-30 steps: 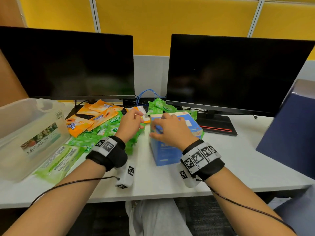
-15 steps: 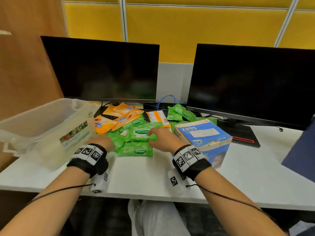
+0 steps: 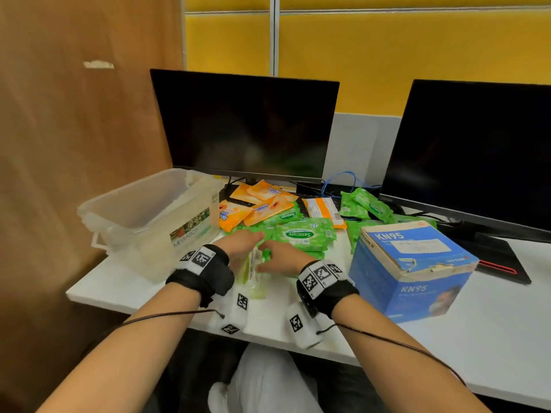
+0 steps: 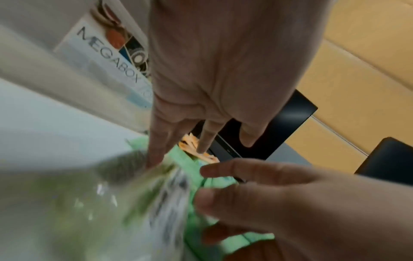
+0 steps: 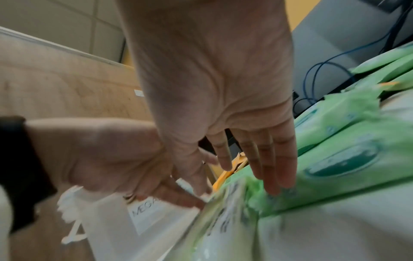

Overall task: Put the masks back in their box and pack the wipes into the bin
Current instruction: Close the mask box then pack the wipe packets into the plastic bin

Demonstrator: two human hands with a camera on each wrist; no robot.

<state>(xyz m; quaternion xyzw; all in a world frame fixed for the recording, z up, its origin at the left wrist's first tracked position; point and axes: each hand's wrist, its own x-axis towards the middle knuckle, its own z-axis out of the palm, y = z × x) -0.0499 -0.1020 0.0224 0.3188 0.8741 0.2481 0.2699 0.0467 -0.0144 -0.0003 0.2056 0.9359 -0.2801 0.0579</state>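
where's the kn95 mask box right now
In the head view the KN95 mask box stands on the white desk, to the right of the right hand and the green wipe packs, in front of the right-side monitor.

Clear plastic bin (image 3: 155,222), "MEGABOX" label on its near-right wall, upright and open-topped at the desk's left edge. Just right of it, a loose heap of wipe packs: orange packs (image 3: 256,205) at the far side, green Sanicare packs (image 3: 301,235) nearer, more green packs (image 3: 365,205) far right. A pale green pack (image 3: 253,275) stands on edge nearest. Blue KN95 mask box (image 3: 411,269) sits right of the heap, top flap shut
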